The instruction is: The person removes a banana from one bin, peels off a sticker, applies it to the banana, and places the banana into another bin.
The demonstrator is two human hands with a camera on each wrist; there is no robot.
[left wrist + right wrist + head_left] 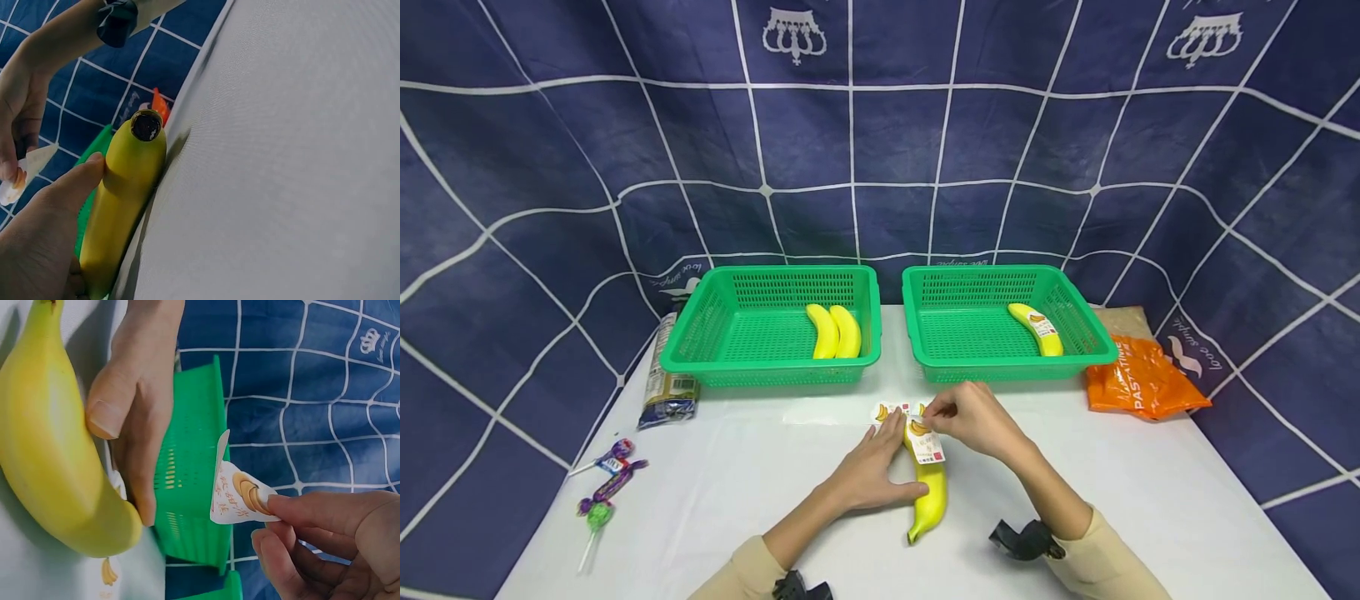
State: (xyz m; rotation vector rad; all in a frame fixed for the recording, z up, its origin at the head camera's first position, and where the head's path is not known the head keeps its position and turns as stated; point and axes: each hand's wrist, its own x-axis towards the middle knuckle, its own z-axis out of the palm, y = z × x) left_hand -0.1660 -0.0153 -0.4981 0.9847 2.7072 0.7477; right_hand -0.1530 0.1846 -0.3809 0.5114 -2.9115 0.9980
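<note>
A yellow banana [931,496] lies on the white table between both hands, its stem end toward the front. Along its left side rests the left hand [867,473], fingers extended and thumb against the peel. The right hand [976,421] pinches a white sticker [237,497] printed with bananas, by one corner between thumb and forefinger. This sticker is bent and held above the table. In the head view it overlaps the banana's far end; the right wrist view shows it apart from the peel. A strip of similar stickers [891,409] lies behind the left fingertips, partly hidden.
Two green baskets stand at the back: the left basket [775,367] holds two plain bananas [835,333], the right basket [1007,363] a stickered banana [1037,331]. Lollipops [598,517] and a dark packet [672,387] lie left, an orange pasta bag [1138,379] right.
</note>
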